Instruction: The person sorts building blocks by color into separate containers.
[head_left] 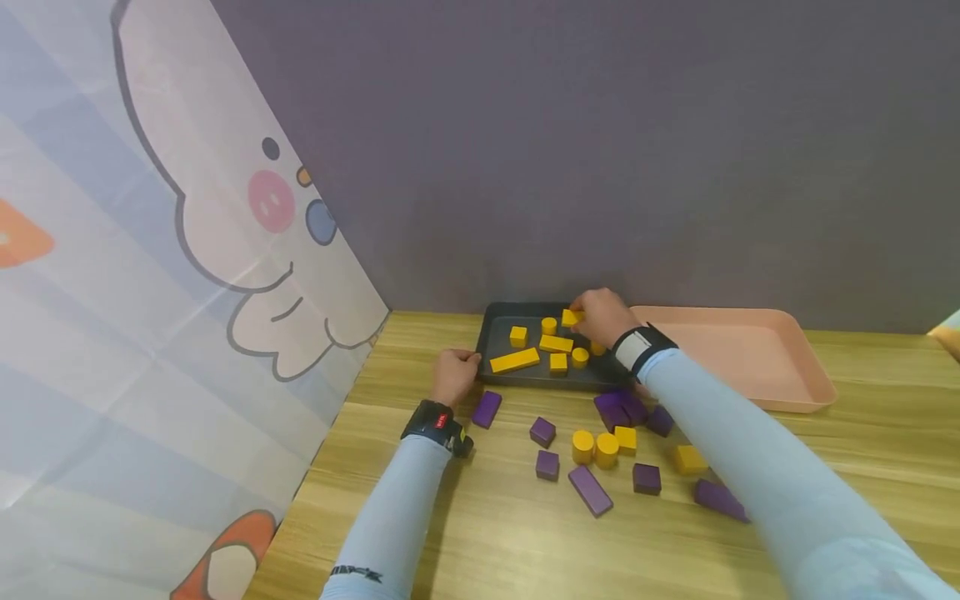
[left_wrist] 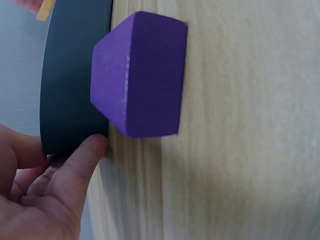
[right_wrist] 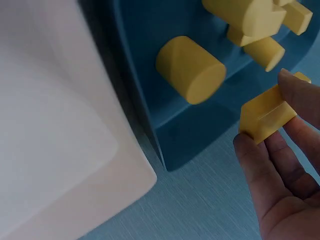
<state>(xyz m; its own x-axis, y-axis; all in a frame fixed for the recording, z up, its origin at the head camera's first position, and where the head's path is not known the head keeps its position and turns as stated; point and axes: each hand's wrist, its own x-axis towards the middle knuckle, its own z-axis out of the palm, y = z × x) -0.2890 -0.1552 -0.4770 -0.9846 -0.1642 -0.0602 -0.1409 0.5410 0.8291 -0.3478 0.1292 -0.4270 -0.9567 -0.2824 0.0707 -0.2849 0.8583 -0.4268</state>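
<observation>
Right sleeve (head_left: 787,475): nearest, in front of dark tray (head_left: 498,330).
Grip, right hand (head_left: 606,315): pinching yellow block (right_wrist: 265,112) above tray.
Grip, left hand (head_left: 454,375): pinching tray's left edge.
Yellow blocks (head_left: 514,360): apparently mostly inside tray; four left in front, on desk (head_left: 510,550).
Purple blocks (head_left: 590,490): outside tray.
Left sleeve (head_left: 390,517): dark lettering (head_left: 356,572), illegible.
</observation>
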